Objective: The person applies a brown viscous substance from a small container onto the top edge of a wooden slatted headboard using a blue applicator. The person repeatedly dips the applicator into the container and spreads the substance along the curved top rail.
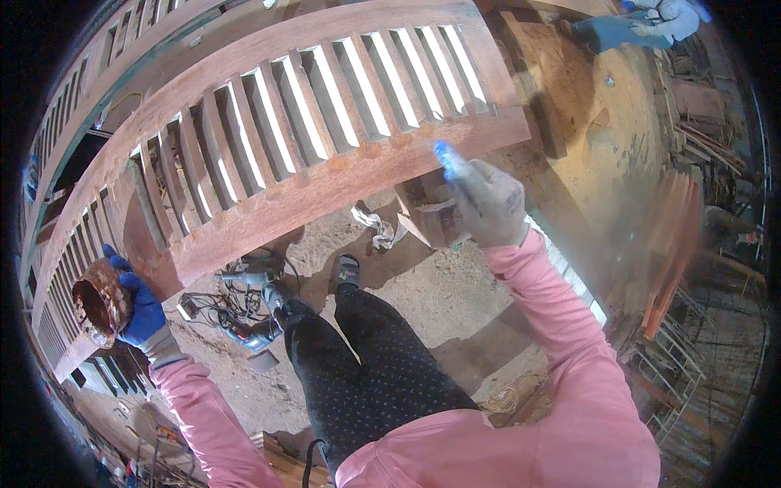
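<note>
The left hand (140, 313), in a blue glove with a grey cuff, is closed around one round, rust-brown stained tin (101, 302), held at the near left with its open mouth turned to the left. The right hand (486, 203), in a grey glove with blue fingertips, is raised at centre right with its fingers curled together. It seems to grip something slim, but the motion blur makes it impossible to tell what. Its fingertips are just beside the lower rail of one large reddish-brown wooden louvred frame (325, 175), which stretches from the near left to the far right in front of the person. A second similar slatted frame (122, 49) stands behind it at the far left. Both sleeves are pink, and the two legs in dark dotted trousers stand on a sawdust-covered floor (439, 301). On that floor, near the feet, lie one white crumpled rag (376, 228) and two power tools (252, 305) amid tangled cables. Another person (651, 20) crouches at the far right.
</note>
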{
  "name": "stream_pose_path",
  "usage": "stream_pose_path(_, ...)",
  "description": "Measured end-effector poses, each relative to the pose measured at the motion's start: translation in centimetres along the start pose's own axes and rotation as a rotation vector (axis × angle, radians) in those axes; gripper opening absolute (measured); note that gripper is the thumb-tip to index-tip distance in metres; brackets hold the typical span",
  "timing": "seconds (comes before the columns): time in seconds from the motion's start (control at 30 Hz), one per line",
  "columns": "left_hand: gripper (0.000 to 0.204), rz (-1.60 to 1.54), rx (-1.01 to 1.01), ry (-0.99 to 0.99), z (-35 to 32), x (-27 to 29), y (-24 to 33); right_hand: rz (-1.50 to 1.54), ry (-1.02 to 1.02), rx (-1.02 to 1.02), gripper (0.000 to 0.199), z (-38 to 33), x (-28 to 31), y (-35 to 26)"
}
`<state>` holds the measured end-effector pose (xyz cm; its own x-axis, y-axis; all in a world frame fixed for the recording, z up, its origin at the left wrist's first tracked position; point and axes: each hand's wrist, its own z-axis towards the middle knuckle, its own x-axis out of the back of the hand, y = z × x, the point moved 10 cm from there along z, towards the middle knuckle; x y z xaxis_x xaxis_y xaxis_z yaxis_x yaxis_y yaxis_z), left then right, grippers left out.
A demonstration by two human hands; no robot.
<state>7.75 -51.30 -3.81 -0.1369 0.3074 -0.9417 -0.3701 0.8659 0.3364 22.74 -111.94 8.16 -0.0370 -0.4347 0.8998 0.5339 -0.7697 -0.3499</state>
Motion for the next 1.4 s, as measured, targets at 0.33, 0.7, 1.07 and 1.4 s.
stream_pose_path(0.33,0.078,0.025,0.023,-0.060,0.0,-0.3,-0.3,-0.123,-0.019,0.107,0.053,-0.1,-1.1,1.0)
stream_pose_path(0.7,0.076,0.156,-0.042,-0.066,-0.3,0.5,1.4,0.002,0.133,-0.075,0.053,-0.5,1.0,5.3)
stream_pose_path(1.07,0.077,0.008,0.050,-0.076,-0.3,-2.1,-1.3,-0.064,0.014,-0.045,0.054,-1.4,1.1,4.1)
stream_pose_path(1.4,0.080,0.054,0.013,-0.044,-0.3,0.0,0.3,-0.077,0.042,-0.150,0.048,-1.5,0.9,4.8)
